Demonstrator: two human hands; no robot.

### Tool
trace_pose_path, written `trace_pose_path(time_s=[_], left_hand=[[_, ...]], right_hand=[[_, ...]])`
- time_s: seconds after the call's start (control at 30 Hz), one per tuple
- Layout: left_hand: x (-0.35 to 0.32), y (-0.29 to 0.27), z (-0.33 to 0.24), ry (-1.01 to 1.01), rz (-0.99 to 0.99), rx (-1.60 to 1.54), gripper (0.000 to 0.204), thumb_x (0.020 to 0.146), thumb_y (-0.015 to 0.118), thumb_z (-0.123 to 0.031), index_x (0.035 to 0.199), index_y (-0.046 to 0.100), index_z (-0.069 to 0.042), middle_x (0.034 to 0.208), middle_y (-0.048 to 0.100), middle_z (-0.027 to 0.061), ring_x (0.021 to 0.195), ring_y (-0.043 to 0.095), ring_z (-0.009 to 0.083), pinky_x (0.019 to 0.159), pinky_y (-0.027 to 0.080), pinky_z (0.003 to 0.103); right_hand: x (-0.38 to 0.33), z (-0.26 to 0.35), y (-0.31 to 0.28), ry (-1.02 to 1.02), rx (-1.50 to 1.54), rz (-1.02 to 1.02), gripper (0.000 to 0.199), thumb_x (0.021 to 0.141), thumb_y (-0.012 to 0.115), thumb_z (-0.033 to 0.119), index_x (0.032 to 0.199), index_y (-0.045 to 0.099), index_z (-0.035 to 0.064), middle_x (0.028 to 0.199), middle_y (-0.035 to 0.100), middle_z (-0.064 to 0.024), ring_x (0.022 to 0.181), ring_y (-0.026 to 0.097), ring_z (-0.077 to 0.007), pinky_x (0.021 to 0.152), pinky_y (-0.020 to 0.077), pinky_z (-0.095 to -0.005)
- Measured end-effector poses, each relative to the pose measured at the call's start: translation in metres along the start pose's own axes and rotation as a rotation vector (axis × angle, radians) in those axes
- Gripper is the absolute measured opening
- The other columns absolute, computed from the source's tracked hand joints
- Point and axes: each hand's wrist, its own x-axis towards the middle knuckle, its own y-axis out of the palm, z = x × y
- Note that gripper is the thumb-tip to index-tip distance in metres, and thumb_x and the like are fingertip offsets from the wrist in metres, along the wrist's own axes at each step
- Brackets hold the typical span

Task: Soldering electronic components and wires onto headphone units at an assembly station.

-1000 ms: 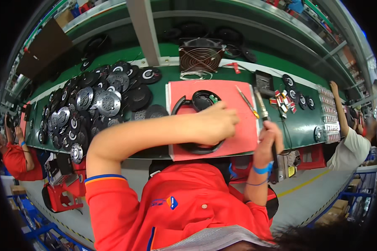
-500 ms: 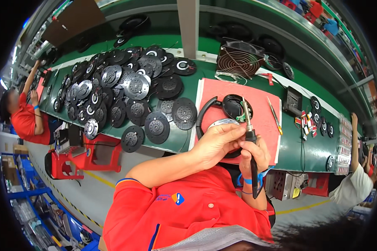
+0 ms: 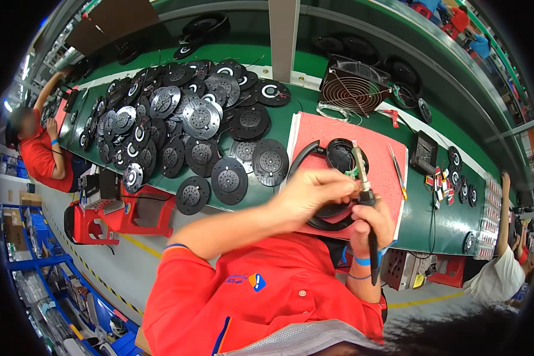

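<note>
My right hand [image 3: 374,219] grips a soldering iron [image 3: 362,172] by its dark handle, the metal tip pointing up and away from me. Close beside it, my left hand [image 3: 317,193] is closed in a pinch; whatever lies between its fingertips is too small to make out. Beneath both hands is a black headphone [image 3: 305,157] on a pink mat [image 3: 385,142]. One ear cup [image 3: 340,153] faces up, with a bit of green board or wire [image 3: 353,172] showing near the iron. My hands partly hide the lower ear cup [image 3: 332,222].
Many round black speaker plates [image 3: 202,154] are heaped on the green bench at left. A fan [image 3: 353,89] stands behind the mat. Tweezers [image 3: 399,172] lie on its right side. Farther right are a black tray [image 3: 424,151] and small red-and-white parts [image 3: 439,187]. A co-worker [image 3: 41,148] sits far left.
The whole view has shifted, so the bench appears farther right. My left hand has moved over the silver disc that showed below it before. The right hand still holds the iron.
</note>
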Motion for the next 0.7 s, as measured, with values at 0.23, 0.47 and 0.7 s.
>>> trace_pose_path(time_s=[0.23,0.47,0.7], left_hand=[[0.071,-0.112,-0.093,0.657,-0.095,1.796,0.032,0.075,0.067,-0.008,0.106,0.063,-0.003,0.099,0.059,0.0128,0.099,0.054,0.0319,0.088,0.045,0.039],[0.108,-0.15,-0.115,0.516,0.162,1.72,0.012,0.073,0.069,-0.011,0.081,0.067,-0.002,0.087,0.065,0.0093,0.09,0.058,0.0263,0.081,0.046,0.035],[0.017,-0.087,-0.152,0.273,0.155,0.89,0.009,0.082,0.063,-0.005,0.076,0.057,0.0,0.089,0.065,0.0097,0.086,0.06,0.0162,0.078,0.048,0.03]], right_hand=[[-0.02,-0.015,-0.04,0.299,-0.198,-0.089,0.035,0.095,0.051,0.036,0.097,0.059,0.0023,0.072,0.061,-0.0085,0.063,0.057,-0.0151,0.058,0.0448,-0.0261],[0.008,-0.023,-0.011,0.457,-0.229,0.093,0.032,0.078,0.069,-0.001,0.105,0.052,0.003,0.114,0.064,-0.0155,0.106,0.062,-0.0269,0.091,0.0461,-0.0337],[0.012,-0.049,-0.012,0.213,-0.208,0.283,0.034,0.074,0.071,-0.002,0.104,0.055,0.0052,0.112,0.063,-0.0155,0.078,0.064,-0.0272,0.066,0.0514,-0.0332]])
